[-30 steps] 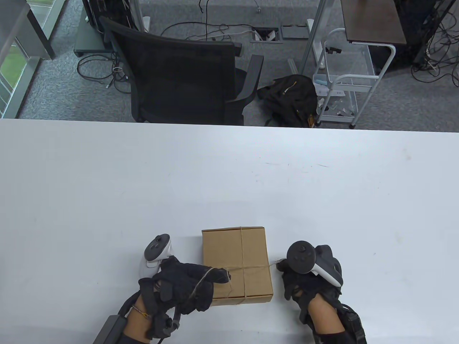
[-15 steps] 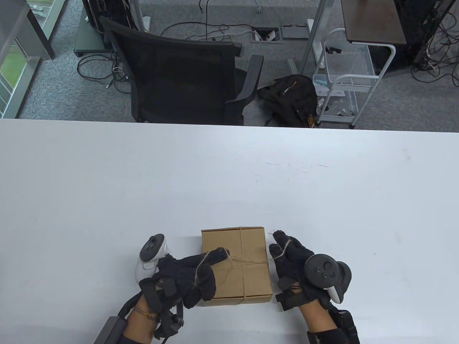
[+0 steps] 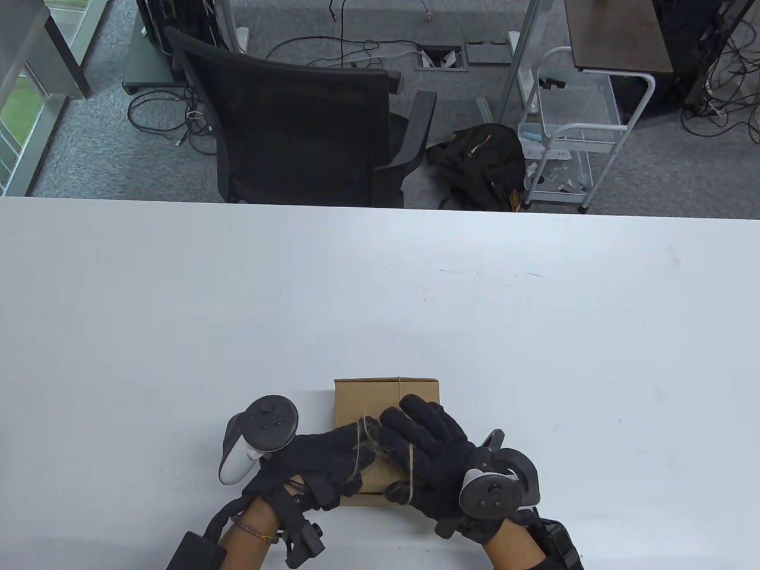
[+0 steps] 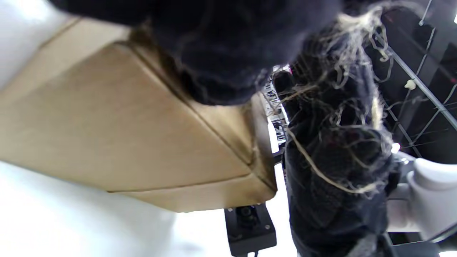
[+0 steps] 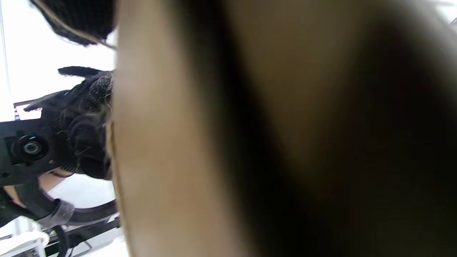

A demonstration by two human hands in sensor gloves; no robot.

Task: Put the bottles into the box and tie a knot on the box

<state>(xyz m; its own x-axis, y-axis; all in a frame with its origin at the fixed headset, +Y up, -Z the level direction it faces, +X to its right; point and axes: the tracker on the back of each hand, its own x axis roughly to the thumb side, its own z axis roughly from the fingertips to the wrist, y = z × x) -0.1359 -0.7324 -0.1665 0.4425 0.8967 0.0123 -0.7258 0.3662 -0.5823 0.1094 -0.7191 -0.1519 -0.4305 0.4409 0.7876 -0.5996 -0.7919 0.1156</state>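
The shut cardboard box (image 3: 380,395) lies near the table's front edge, bound with brown twine (image 3: 359,442). No bottle shows in any view. My left hand (image 3: 350,445) reaches over the box's left side, and the twine runs across its curled fingers. My right hand (image 3: 427,445) lies over the box top, its fingertips meeting those of the left. Another strand (image 3: 409,466) runs down its index finger to the bent thumb. The left wrist view shows the box (image 4: 125,135) close up, with frayed twine (image 4: 321,171) over the right glove. The box (image 5: 178,142) fills the right wrist view.
The white table (image 3: 380,297) stretches wide around and beyond the box. Behind its far edge stand a black office chair (image 3: 297,119), a black bag (image 3: 481,160) on the floor and a white wire cart (image 3: 570,136).
My right hand has come in from the box's right side to lie on its top against the left fingers. The left hand has shifted slightly right. The twine, taut before, now bunches between the hands.
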